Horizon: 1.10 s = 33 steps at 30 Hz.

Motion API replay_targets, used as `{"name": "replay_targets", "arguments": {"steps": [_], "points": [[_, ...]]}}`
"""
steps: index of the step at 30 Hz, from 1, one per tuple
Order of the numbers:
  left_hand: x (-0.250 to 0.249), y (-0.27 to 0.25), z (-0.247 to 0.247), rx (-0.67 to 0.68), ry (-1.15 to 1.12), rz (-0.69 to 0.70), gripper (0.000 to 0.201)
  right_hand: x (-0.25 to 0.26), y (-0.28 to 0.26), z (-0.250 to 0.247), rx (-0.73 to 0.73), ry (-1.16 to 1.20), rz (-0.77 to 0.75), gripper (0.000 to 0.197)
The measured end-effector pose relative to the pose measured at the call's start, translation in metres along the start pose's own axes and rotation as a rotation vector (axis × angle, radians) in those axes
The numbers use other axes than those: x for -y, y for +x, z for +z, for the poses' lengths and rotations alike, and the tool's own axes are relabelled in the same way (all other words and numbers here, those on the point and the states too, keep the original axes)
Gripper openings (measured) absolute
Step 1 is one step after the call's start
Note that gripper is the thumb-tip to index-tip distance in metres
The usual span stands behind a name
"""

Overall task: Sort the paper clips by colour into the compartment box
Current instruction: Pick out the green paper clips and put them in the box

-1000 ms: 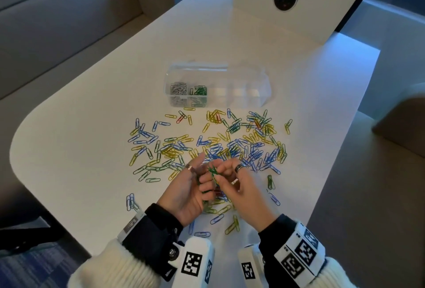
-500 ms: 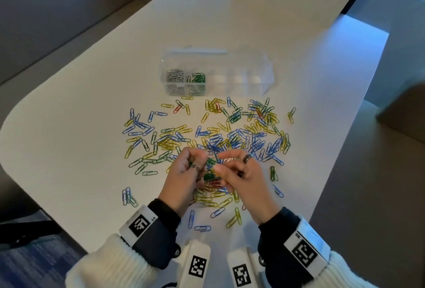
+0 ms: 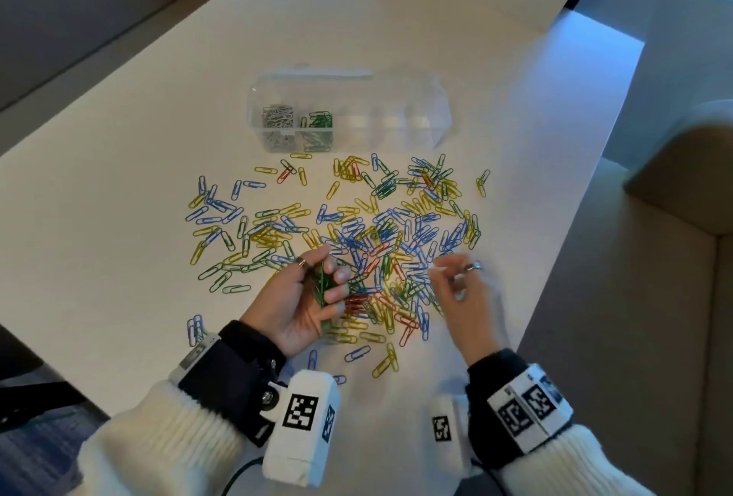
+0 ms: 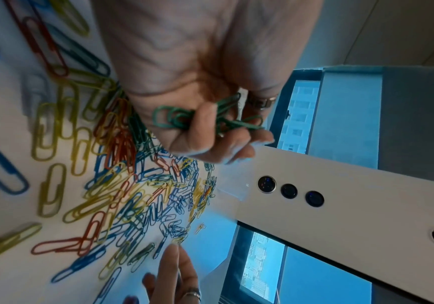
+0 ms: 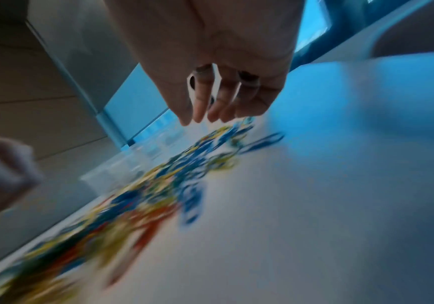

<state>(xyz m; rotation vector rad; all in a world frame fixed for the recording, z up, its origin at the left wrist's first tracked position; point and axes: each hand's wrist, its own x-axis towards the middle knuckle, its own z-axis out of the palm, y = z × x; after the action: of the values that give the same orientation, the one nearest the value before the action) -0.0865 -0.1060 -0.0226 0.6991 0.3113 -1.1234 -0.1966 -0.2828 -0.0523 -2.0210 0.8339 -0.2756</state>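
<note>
Clips lie strewn on the table, nearer us than the box. Our left hand curls round a green bunch, long axes pointing boxward; our right hand, fingers loosely spread and empty, hovers over the pile's right side.

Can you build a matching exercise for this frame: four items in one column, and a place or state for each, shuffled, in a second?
Items
1. silver clips
2. green clips
3. right hand
4. red clip

Places or states
A. gripped in the left hand
B. lying on the table just in front of the compartment box
C. in the box's leftmost compartment
D. fingers down, reaching over the loose pile

Pairs: 1-C, 2-A, 3-D, 4-B
</note>
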Motion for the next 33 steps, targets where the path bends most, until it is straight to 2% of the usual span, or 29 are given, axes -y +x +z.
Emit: {"name": "replay_targets", "arguments": {"steps": [2,5,9,17,20,26,30,33], "points": [[-0.001,0.003,0.001,-0.090,0.053,-0.007,0.031,-0.011,0.012,-0.012,-0.022,-0.119,0.072,0.012],[-0.003,0.005,0.002,-0.140,0.081,-0.025,0.032,-0.019,0.022,-0.018,0.059,-0.206,0.157,0.021],[-0.005,0.003,-0.003,-0.159,0.105,-0.044,0.039,-0.019,0.027,-0.017,0.106,-0.293,0.105,0.013],[0.002,-0.002,-0.012,-0.198,0.113,-0.050,0.042,-0.015,0.022,-0.029,0.107,-0.158,0.085,0.008],[0.005,-0.001,-0.013,-0.213,0.120,-0.064,0.048,-0.020,0.017,-0.034,0.164,-0.191,0.116,0.018],[0.006,0.007,-0.003,-0.222,0.163,-0.070,0.051,-0.024,0.017,-0.031,0.222,-0.177,0.119,0.024],[0.013,0.013,0.009,-0.250,0.363,-0.033,0.051,-0.020,0.020,-0.026,0.272,-0.264,0.043,0.011],[0.019,0.014,0.021,-0.289,0.820,0.057,0.050,-0.015,0.022,-0.021,0.282,-0.355,-0.009,0.007]]}}
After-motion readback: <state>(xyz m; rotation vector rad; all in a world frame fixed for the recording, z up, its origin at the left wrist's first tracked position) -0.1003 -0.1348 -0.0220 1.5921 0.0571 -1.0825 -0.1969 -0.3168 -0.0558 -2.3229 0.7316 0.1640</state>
